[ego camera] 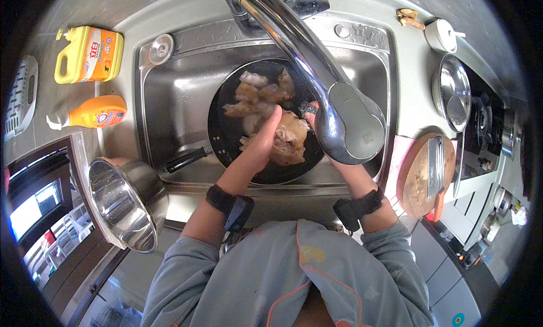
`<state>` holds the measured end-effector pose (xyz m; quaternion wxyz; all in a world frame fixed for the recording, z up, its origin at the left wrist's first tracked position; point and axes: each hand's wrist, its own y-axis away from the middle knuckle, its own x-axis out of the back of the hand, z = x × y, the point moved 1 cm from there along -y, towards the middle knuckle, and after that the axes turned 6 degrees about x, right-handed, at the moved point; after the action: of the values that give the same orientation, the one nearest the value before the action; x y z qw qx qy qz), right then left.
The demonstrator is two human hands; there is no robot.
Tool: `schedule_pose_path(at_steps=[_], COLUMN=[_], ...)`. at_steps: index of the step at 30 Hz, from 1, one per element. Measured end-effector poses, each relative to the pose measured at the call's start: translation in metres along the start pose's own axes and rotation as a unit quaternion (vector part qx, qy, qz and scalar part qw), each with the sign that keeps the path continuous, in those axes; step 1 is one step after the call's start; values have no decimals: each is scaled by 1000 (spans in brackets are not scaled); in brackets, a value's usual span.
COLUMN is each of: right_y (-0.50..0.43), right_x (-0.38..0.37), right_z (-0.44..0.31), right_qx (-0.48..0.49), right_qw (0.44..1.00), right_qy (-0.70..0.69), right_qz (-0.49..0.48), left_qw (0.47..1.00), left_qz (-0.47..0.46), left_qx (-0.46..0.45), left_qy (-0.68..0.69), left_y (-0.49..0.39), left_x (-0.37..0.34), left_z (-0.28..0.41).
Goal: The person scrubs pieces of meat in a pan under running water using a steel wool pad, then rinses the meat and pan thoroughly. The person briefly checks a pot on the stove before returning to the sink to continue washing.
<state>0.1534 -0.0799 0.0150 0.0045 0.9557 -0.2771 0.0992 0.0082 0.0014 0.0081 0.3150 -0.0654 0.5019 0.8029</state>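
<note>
A black wok (225, 89) with a dark handle sits in the steel sink, holding several pieces of raw meat (258, 91), apparently poultry, in liquid. My left hand (268, 136) is over the wok, gripping the left side of a larger piece of raw meat (292, 136). On that piece's far right side, fingers of my right hand (313, 111) show beside a small dark, glinting thing (306, 109) that I cannot identify. The chrome faucet head (356, 123) hides most of my right hand.
Left of the sink (169, 102) stand a yellow jug (91, 53), an orange bottle (99, 111) and a tilted steel bowl (127, 204). On the right are a steel pan (456, 89), a white pot (441, 35), and a round wooden board (424, 174) bearing a cleaver (435, 166).
</note>
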Motion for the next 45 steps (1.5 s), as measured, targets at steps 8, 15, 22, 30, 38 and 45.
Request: schedule_pose_path(at_steps=[8,15,22,30,38,45], right_y=[0,12,29,44,48,34], right_x=[2,-4,11,35,45,39], right_z=[-15,6,33,45,24,-20], right_qx=[98,102,-25,-10,-145,-127], right_qw=[981,983,992,981,981,963], right_qy=[152,142,113,190,131,239], right_qz=[-66,-57,-54,-36,-9,-14], left_qw=[984,978,906,627,663,541], left_qz=[92,114,61,154,110,189], left_qx=[-122,-152,-147,-319,-224,-391], left_qy=[-88,-88,-393,-694,-706,-720], left_y=[-6,-17,-47,-112,-123,-121], left_x=[-3,3,35,40,47,57], left_z=[1,-4,-42,-55,-62,-16])
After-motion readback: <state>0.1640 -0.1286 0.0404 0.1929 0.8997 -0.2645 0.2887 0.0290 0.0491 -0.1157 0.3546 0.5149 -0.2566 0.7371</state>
